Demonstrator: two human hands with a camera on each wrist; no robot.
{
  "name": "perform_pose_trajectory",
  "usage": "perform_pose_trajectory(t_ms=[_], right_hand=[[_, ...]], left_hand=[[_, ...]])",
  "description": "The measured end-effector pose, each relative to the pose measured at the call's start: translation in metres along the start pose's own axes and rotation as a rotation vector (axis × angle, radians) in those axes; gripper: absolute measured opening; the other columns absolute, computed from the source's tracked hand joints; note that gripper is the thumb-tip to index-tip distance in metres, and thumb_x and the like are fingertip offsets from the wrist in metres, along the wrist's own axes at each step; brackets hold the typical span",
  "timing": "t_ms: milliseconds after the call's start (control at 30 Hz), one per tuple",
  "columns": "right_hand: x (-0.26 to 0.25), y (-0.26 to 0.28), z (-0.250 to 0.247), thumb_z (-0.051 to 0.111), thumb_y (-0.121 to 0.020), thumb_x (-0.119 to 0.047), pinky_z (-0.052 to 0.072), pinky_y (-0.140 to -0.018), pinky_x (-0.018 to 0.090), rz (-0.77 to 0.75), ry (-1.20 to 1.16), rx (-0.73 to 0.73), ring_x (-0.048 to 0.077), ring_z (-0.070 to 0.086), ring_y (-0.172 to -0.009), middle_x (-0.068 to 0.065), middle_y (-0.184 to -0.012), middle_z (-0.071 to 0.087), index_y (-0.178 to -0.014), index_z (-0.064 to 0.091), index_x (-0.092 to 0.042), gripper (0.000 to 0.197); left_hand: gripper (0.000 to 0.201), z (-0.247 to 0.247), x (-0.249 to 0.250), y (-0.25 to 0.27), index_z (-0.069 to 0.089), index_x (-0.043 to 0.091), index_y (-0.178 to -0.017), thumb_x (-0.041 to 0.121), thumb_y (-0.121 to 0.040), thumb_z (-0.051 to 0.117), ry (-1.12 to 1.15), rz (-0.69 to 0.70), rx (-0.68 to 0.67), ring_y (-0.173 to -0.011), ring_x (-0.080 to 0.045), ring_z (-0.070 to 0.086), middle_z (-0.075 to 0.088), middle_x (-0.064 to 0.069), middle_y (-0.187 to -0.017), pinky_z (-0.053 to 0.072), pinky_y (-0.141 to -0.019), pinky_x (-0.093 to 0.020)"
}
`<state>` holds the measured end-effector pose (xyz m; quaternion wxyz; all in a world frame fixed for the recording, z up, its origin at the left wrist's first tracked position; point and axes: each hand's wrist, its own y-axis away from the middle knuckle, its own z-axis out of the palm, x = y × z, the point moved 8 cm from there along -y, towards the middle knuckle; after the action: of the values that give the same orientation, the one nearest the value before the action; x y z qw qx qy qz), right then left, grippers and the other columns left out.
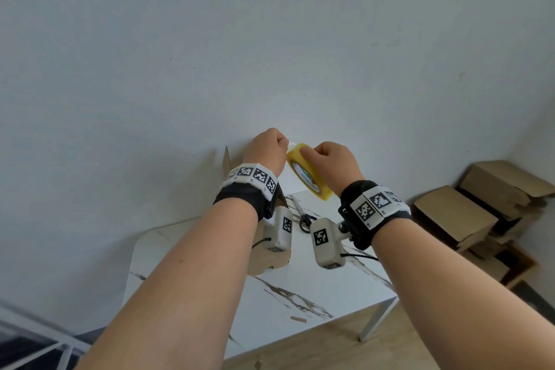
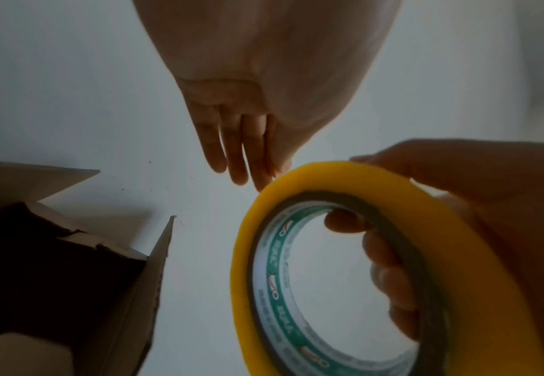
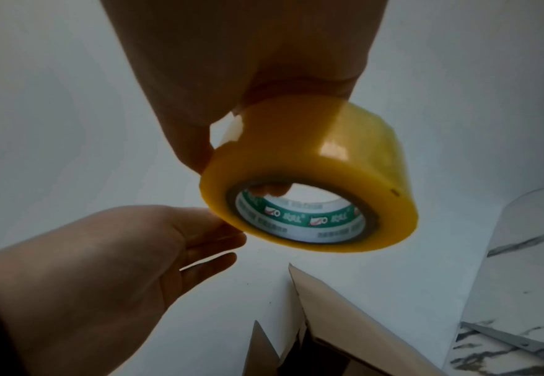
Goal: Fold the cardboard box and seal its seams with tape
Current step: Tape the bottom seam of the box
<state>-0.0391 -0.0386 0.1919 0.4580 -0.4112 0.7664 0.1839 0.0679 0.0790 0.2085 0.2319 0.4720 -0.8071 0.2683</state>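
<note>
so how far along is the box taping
Done: the box stands on the table, flaps up and open. In hand: the right hand holds the tape roll while the left hand picks at its end. Left: no tape shows on the box; scissors lie unused.

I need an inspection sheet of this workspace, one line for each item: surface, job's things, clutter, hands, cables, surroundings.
Surface: white marble-pattern table.
Job's things: yellow tape roll held up in the air; cardboard box below it, flaps open, no tape seen on it.
Clutter: scissors on the table.
Hands: right hand grips the roll, fingers through its core; left hand pinches the tape's free end.
Cables: black leads on the wrist cameras.
Surroundings: pale wall; more cardboard boxes on the floor.
</note>
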Motion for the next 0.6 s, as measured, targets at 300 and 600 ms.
perform_pose_trajectory(t_ms=[300, 600], right_hand=[[0.024, -0.004, 0.005, 0.054, -0.083, -0.040, 0.050, -0.064, 0.031, 0.148, 0.125, -0.096, 0.020, 0.061, -0.075, -0.003, -0.083, 0.060, -0.099, 0.059, -0.026, 0.022], [0.014, -0.011, 0.004, 0.057, -0.084, -0.016, 0.045, -0.062, 0.022, 0.071, 0.025, -0.089, 0.013, 0.058, -0.075, -0.003, -0.084, 0.066, -0.091, 0.071, -0.015, 0.015]], left_hand=[[0.021, -0.006, 0.016, 0.004, 0.064, 0.010, -0.101, 0.021, -0.097, 0.046, 0.031, 0.092, 0.019, -0.096, -0.020, 0.060, 0.066, -0.001, -0.106, 0.048, -0.079, -0.030], [0.021, -0.006, 0.010, -0.001, 0.071, 0.016, -0.097, 0.028, -0.094, 0.054, 0.054, 0.124, -0.002, -0.093, -0.017, 0.064, 0.071, 0.003, -0.100, 0.051, -0.082, -0.029]])
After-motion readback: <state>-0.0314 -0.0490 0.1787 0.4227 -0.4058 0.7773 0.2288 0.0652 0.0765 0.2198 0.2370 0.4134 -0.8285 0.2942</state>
